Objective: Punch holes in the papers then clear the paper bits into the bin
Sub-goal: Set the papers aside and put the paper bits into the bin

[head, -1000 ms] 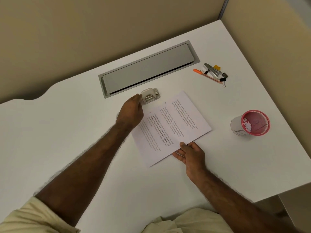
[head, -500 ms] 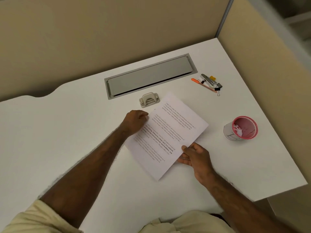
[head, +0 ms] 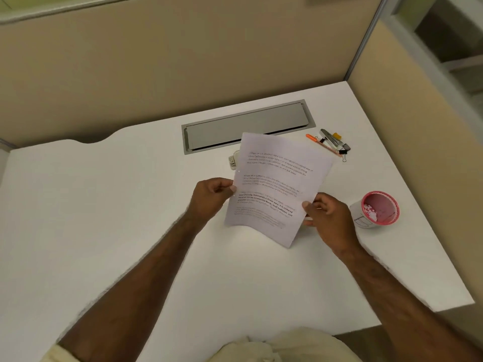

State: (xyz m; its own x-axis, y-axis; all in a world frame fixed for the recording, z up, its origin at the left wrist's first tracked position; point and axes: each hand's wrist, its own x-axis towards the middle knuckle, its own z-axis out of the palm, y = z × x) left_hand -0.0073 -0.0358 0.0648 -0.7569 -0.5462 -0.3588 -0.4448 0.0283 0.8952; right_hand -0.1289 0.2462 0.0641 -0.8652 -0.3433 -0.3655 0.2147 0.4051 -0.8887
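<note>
White desk [head: 109,231], and everything's kinda beige around it, the partition walls [head: 156,61] included. The papers [head: 274,186] are white with grey and some bold black text. Right of them the bin [head: 379,209] is pink-rimmed, pink inside, with white bits. Behind the papers: a grey metal cable tray [head: 245,125], plus an orange pen [head: 322,143].

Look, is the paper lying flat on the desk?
No, the left hand and right hand hold the paper up off the desk.
</note>
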